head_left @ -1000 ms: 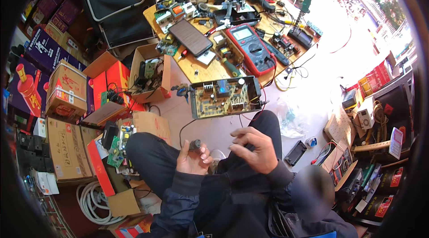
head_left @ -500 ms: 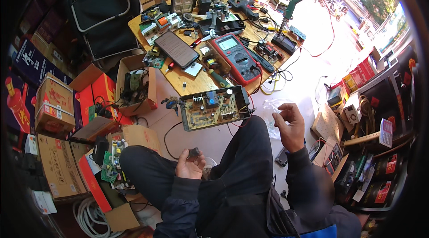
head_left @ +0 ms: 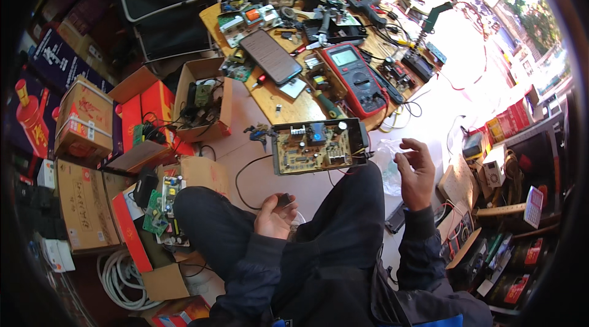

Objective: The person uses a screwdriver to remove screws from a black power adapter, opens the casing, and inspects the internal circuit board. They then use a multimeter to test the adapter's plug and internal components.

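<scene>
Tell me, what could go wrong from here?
The small dark part in the left hand could slip and drop to the floor. The circuit board lies uncovered in its open case, so a bump might damage it; I can't tell whether it has power. The black cable loops close to the left hand and might get snagged.

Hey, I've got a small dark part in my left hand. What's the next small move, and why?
I'd probably bring your right hand over to steady the small dark part: only your left hand holds it, while the right, apparently empty, is raised to the right of the circuit board.
</scene>
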Available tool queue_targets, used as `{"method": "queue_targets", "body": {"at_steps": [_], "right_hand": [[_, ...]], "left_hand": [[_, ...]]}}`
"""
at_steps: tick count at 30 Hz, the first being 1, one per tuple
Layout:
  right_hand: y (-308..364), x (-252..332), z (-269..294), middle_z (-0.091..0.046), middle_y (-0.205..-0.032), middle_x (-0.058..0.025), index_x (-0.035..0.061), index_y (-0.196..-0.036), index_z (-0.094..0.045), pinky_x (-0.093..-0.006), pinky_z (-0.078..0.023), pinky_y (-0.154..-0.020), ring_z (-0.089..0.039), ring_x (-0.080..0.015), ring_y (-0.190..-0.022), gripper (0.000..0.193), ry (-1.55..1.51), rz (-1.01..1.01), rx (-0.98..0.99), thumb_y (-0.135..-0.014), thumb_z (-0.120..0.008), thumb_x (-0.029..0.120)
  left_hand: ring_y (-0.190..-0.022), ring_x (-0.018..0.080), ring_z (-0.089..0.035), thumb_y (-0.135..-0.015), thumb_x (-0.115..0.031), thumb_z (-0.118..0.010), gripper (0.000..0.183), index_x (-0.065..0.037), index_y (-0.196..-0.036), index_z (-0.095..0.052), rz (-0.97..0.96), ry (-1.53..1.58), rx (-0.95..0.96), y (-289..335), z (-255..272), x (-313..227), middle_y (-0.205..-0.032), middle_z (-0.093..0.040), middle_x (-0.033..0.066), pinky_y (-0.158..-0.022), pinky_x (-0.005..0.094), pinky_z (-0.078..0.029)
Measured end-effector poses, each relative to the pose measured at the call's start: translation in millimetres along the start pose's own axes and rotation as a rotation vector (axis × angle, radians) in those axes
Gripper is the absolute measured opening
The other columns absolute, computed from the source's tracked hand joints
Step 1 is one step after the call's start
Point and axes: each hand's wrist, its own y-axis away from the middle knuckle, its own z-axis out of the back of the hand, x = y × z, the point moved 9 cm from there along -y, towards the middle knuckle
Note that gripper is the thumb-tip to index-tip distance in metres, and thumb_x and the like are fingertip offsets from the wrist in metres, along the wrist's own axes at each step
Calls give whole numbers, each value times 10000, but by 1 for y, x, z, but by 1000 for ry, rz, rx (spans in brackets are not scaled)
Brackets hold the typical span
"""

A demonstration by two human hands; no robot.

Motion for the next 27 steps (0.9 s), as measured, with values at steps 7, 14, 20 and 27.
{"method": "queue_targets", "body": {"at_steps": [7,14,20,27], "right_hand": [[5,-18,3,-678,-1068,-77,-8,-1146,-671,-271,-550,-729,-684,-127,-819,236,49,-10,-12,-913,-702,-26],[19,-68,33,-693,-1063,-100,-15,-1131,-690,-296,-556,-740,-695,-153,-802,234,113,-127,-74,-904,-717,29],[22,-97,59,-703,-1062,-110,-17,-1125,-697,-308,-560,-745,-693,-168,-790,244,131,-179,-138,-893,-728,52],[14,-101,83,-715,-1014,-98,-9,-1123,-698,-316,-569,-739,-698,-172,-783,238,133,-189,-202,-895,-729,52]], "left_hand": [[-992,297,-745,-1016,-229,-650,252,-38,-1168,-716,-9,3,10,0,5,-3,-1126,-752,177,-845,390,-635],[-981,290,-751,-1018,-209,-641,237,-37,-1161,-721,-2,-35,14,-4,9,-2,-1127,-754,184,-830,392,-643],[-958,250,-752,-1031,-224,-646,234,-66,-1195,-700,-5,-111,5,-7,7,1,-1149,-753,163,-797,385,-642],[-927,244,-745,-1011,-217,-694,226,-73,-1186,-697,-17,-159,-64,-9,4,2,-1140,-750,165,-784,373,-640]]}}
